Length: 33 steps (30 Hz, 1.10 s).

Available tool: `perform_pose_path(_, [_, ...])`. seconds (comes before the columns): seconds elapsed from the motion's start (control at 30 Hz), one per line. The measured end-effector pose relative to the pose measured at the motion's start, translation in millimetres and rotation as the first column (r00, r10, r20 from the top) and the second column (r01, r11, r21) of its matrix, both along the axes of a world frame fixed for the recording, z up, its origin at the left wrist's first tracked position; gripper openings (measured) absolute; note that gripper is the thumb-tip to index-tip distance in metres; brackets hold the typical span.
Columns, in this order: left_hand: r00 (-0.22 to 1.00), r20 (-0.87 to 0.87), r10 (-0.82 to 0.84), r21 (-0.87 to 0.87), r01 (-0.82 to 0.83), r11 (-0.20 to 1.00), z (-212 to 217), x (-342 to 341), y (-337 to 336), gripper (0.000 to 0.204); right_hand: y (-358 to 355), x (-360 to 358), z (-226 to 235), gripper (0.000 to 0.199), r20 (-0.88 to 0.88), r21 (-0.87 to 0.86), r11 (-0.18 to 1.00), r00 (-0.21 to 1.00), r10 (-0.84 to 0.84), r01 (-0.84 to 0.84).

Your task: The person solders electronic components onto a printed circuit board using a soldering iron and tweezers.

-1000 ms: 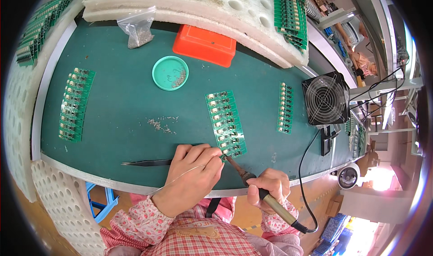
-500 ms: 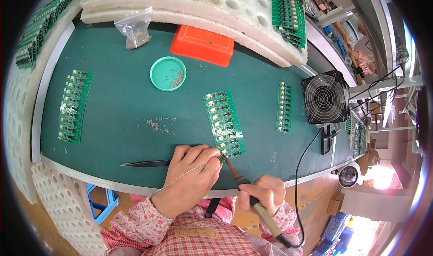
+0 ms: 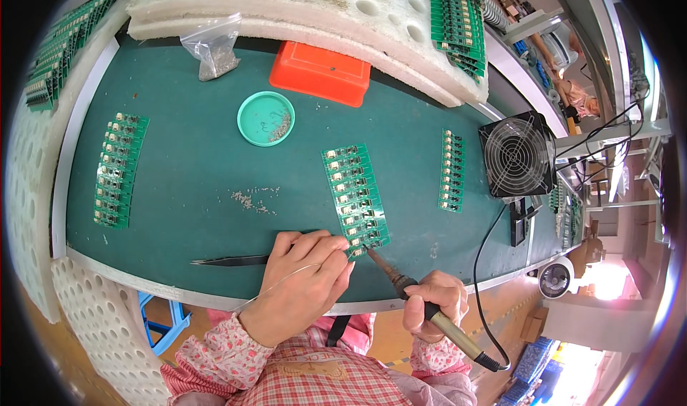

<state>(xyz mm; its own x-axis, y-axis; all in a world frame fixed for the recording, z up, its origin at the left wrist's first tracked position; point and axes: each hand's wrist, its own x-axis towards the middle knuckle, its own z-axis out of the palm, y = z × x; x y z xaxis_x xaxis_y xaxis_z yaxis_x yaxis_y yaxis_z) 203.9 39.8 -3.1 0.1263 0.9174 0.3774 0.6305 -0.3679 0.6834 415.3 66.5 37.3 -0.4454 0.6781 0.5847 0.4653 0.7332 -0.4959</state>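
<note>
Far left on the green mat point(image 3: 186, 184) lies a strip of boards point(image 3: 118, 170), well apart from the hands. Further right sit a round teal dish point(image 3: 265, 118), a scatter of small bits point(image 3: 250, 200) and an orange tray point(image 3: 320, 73). Tweezers point(image 3: 229, 261) lie at the near edge, their handle end under the left hand point(image 3: 304, 281). That hand has stayed put for the last second, fingers bunched and pinching a thin wire point(image 3: 283, 283), probably solder, fed toward the near corner of the middle board point(image 3: 356, 195). The right hand point(image 3: 433, 302) is closed around the soldering iron point(image 3: 401, 284). It has drawn in from farther right, and the iron now stands steeper, with its tip at the board's near edge beside the wire. So the joint at that corner looks to be under way. Right of this lie a narrow board point(image 3: 451, 170) and a fan point(image 3: 517, 155).
</note>
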Motion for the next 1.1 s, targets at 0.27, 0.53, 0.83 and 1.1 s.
perform_pose_path(0.27, [1.000, -0.018, 0.007, -0.002, -0.007, 1.000, -1, 1, 1, 0.015, 0, -9, -1, 0.024, 0.084, 0.023, 0.997, 0.994, 0.066, -0.069])
perform_pose_path(0.53, [0.999, -0.038, -0.027, -0.011, 0.027, 1.000, -4, -1, 0, 0.014, -4, -21, 4, 0.023, 0.191, 0.107, 0.988, 0.978, 0.088, -0.110])
perform_pose_path(0.83, [0.999, -0.006, -0.038, -0.004, 0.038, 0.999, -4, -3, -1, 0.015, -18, -33, 0, 0.023, 0.252, 0.193, 0.981, 0.967, -0.038, -0.012])
perform_pose_path(1.1, [0.996, 0.047, -0.081, -0.031, 0.082, 0.996, 2, -12, -1, 0.013, -20, -16, -1, 0.013, 0.111, 0.105, 0.990, 0.988, -0.106, 0.095])
